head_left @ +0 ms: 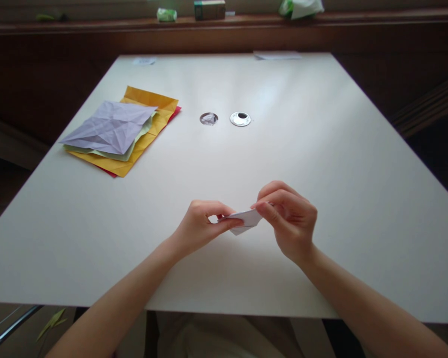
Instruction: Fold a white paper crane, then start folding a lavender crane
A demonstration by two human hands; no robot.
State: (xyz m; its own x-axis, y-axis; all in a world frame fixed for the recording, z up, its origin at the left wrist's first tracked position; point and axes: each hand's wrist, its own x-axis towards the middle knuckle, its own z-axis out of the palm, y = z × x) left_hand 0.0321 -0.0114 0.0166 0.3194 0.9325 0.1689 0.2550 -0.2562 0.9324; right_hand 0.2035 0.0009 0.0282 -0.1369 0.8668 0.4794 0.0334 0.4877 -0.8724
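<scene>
Just above the near part of the tabletop (pixel 321 149), a folded white paper (pixel 246 220) is pinched at opposite ends by the left hand (pixel 199 226) and right hand (pixel 289 219), each grip pressed together.

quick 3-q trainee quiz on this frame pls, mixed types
1. True or false: both hands pinch the folded white paper.
2. The top sheet of the paper stack is: A red, B lilac, C green.
3. How many round holes show in the table?

Key: 1 true; 2 B; 3 two.
</scene>
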